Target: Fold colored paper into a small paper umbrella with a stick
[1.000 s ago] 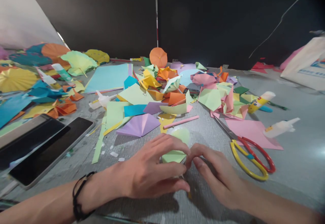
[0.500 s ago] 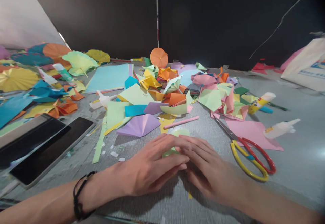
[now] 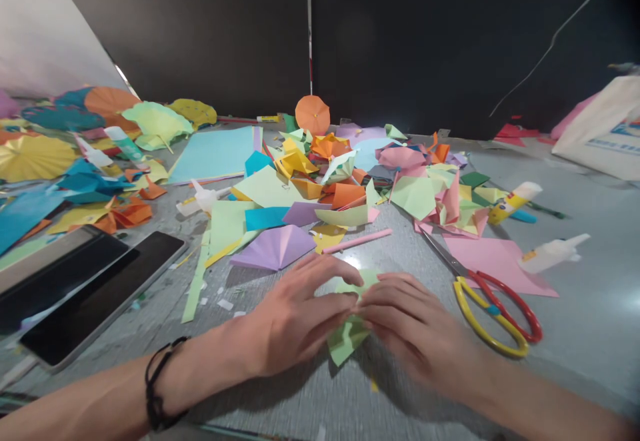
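Observation:
A light green paper point(image 3: 347, 342) lies between my hands at the lower middle, its pointed lower part toward me and its upper part showing beyond the fingers. My left hand point(image 3: 295, 314), with a black cord bracelet on the wrist, is closed on the paper's left side. From the right, my right hand point(image 3: 413, 321) has its fingers pressed together on the paper's other side. The fingertips of both hands nearly meet over its middle, which they hide. Just beyond them lie a pink paper roll point(image 3: 357, 241) and a purple pleated fan point(image 3: 275, 247).
Scissors point(image 3: 493, 307) with red and yellow handles lie right of my hands, near a pink sheet point(image 3: 495, 261) and a glue bottle point(image 3: 553, 254). Two phones, one a black-screened phone point(image 3: 107, 294), lie left. Mixed coloured paper point(image 3: 300, 187) is heaped before a dark panel point(image 3: 450, 41).
The green paper has come into fuller view below my fingers, its pointed end now nearer me. My fingertips have drawn slightly apart and shifted over the paper.

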Demonstrator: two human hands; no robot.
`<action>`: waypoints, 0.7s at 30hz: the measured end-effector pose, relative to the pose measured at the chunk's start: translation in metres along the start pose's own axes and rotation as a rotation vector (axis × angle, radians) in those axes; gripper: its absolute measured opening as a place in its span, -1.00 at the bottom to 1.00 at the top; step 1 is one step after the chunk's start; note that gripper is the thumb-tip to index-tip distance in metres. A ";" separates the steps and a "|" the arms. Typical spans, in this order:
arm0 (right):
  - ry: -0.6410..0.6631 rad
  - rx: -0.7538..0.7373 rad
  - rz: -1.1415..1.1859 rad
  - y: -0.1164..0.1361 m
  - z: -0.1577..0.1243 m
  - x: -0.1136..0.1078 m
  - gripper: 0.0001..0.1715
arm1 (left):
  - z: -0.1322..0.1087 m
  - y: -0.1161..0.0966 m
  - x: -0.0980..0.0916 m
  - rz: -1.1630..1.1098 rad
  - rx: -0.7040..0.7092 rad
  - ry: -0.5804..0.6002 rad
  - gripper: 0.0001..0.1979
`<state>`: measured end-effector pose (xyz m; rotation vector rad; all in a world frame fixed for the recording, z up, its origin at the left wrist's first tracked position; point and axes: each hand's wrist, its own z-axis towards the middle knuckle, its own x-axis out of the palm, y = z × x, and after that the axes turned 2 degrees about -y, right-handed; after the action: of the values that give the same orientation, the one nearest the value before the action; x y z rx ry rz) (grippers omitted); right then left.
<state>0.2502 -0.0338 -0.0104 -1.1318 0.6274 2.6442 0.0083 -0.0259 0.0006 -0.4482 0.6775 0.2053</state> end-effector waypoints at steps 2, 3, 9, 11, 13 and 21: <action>0.024 -0.003 0.017 0.001 0.001 -0.003 -0.77 | -0.001 0.001 0.000 -0.010 -0.044 -0.018 -0.86; 0.033 0.003 0.026 0.002 0.002 -0.005 -0.77 | -0.001 0.002 0.001 -0.020 -0.063 -0.029 -0.86; 0.015 0.023 0.049 0.003 0.003 -0.005 -0.80 | -0.002 0.000 0.000 -0.059 -0.100 -0.052 -0.87; 0.011 0.015 0.054 0.003 0.003 -0.004 -0.80 | -0.002 -0.001 -0.001 -0.074 -0.091 -0.045 -0.86; 0.013 0.011 0.057 0.003 0.003 -0.003 -0.79 | -0.002 -0.002 -0.001 -0.083 -0.083 -0.036 -0.86; 0.014 -0.005 0.053 0.003 0.003 -0.001 -0.80 | -0.002 -0.002 -0.001 -0.103 -0.068 -0.045 -0.89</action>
<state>0.2484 -0.0355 -0.0068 -1.1509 0.6626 2.6859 0.0070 -0.0286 0.0012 -0.5404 0.6032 0.1408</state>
